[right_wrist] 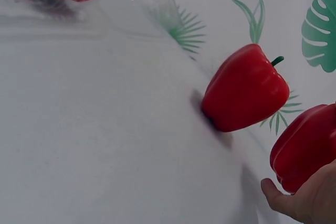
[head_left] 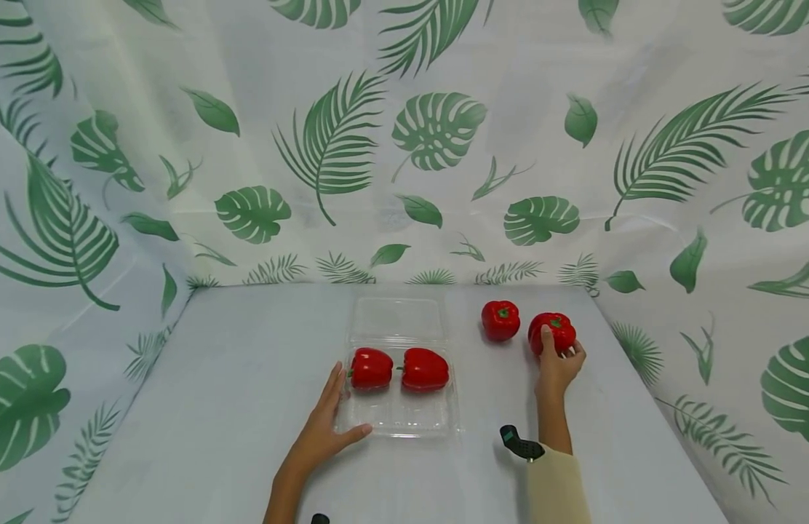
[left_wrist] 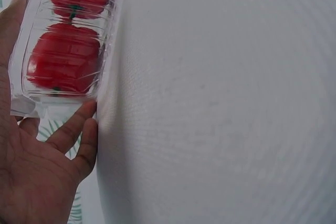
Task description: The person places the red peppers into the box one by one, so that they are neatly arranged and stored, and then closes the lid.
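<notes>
We have two peppers (head_left: 425, 370) in the box (head_left: 419, 417), a third pepper (head_left: 560, 332) gripped by our right fingers (head_left: 547, 343), a fourth pepper (head_left: 500, 322) outside, left fingers (head_left: 331, 389) spread.

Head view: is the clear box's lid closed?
No, the lid lies folded back on the far side of the box, leaving its top open.

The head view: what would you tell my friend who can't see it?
A right hand holds a red pepper, with another pepper beside it on a pale table. Farther left, a left hand is at the edge of an open clear box holding two more peppers; a leafy sheet hangs behind.
</notes>
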Demonstrator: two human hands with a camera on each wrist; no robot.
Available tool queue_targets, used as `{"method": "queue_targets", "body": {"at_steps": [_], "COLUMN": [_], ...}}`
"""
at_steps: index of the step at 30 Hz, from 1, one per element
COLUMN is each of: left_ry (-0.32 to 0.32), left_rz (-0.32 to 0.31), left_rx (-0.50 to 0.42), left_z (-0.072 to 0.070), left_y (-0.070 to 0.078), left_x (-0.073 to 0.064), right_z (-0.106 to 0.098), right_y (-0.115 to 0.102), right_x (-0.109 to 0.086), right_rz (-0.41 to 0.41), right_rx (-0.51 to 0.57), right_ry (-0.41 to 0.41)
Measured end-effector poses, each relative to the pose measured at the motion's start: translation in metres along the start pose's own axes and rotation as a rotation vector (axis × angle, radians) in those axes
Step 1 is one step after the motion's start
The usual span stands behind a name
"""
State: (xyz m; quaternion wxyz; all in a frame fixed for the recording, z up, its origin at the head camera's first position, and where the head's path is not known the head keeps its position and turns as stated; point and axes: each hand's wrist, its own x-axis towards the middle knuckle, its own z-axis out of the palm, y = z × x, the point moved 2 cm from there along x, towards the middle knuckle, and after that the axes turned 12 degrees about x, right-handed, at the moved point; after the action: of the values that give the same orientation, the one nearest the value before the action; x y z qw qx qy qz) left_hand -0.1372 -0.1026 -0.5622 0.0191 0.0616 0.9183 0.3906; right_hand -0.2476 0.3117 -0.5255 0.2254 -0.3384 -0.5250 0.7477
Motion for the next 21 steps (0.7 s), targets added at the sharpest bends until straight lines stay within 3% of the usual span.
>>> {"method": "queue_targets", "body": {"at_steps": [10,21], "left_ry": [-0.01,0.0], "left_rz": [0.002,0.014], "left_rx": [-0.008,-0.006], "left_z": [0.0,-0.001], "left_y": [0.0,0.0], "left_x": [-0.001,0.0], "right_z": [-0.001,0.004], "right_y": [0.001,0.005], "right_x": [-0.02,-0.042], "right_rz": [-0.023,-0.101], "right_rx": [0.109,0.169], "right_ry": [-0.057,-0.215]}}
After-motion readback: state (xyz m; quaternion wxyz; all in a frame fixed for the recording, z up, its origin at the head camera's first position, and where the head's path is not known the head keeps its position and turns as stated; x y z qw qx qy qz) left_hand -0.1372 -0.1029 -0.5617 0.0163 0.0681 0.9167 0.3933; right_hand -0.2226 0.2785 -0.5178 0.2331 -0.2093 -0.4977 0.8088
